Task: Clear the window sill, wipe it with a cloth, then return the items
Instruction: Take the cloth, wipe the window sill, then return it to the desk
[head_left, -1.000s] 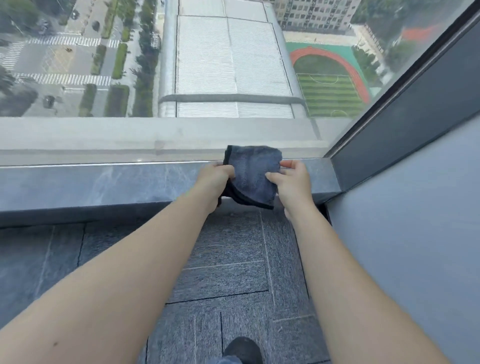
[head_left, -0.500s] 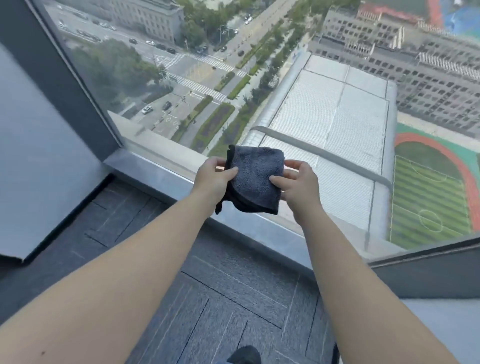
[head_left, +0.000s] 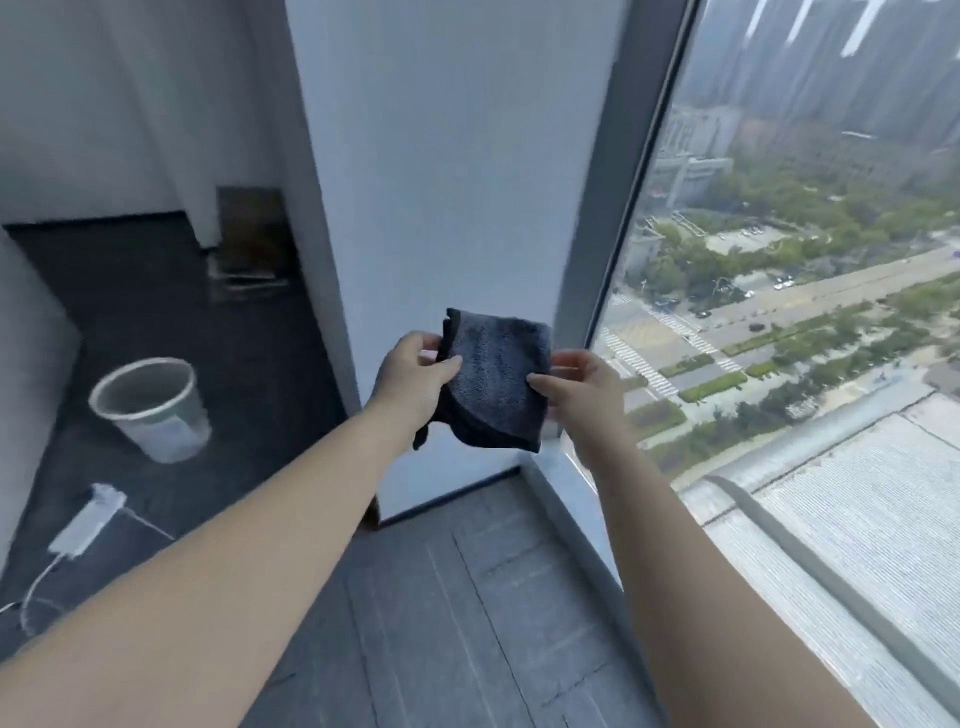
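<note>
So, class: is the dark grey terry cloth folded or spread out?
Folded: the dark grey terry cloth shows layered edges, pinched between left hand and right hand.

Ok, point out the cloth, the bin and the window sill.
cloth (head_left: 496, 382), head view, middle of the folded dark fabric.
bin (head_left: 156, 415), head view, its pale outer wall.
window sill (head_left: 576, 493), head view, bare grey ledge below the glass.
</note>
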